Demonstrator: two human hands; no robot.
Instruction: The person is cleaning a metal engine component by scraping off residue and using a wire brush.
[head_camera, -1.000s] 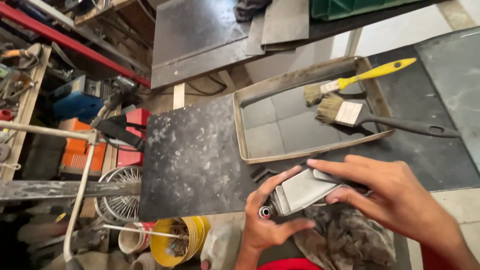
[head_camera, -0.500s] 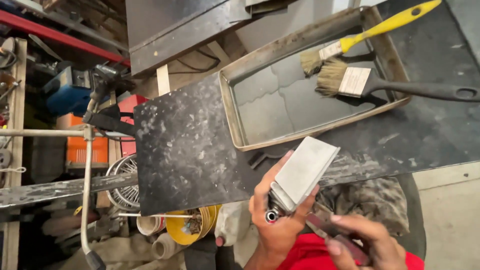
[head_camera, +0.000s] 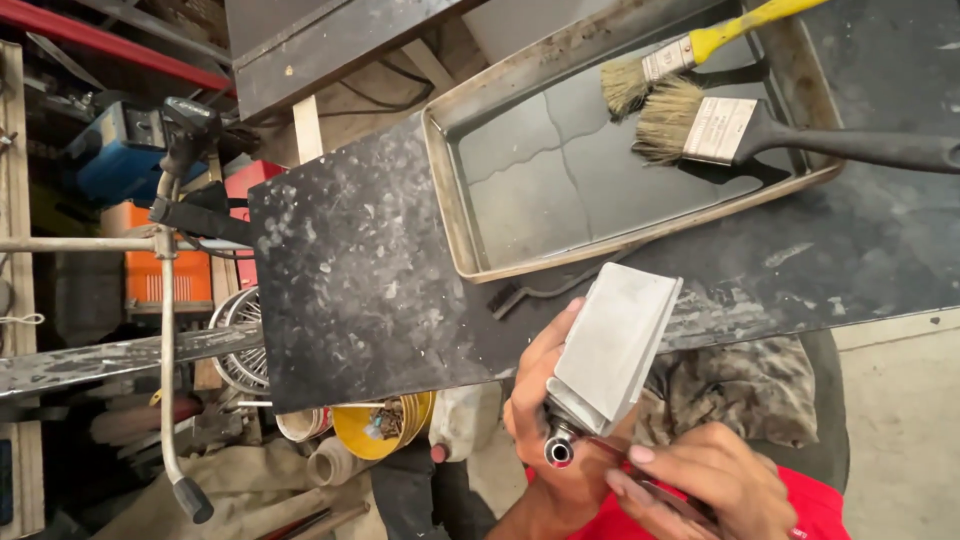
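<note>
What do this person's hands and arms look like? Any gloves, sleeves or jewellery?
Both hands are bare, with no gloves. The left hand and right hand show no rings, watch or bracelet in this view, and the fingernails are short and unpainted. The visible stretch of left forearm is uncovered, with no sleeve. A bright red garment shows beneath the right hand; whether it has sleeves cannot be told.

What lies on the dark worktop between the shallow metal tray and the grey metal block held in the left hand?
In the head view, a small dark wire brush lies on the worktop between the tray and the block in the left hand.
</note>
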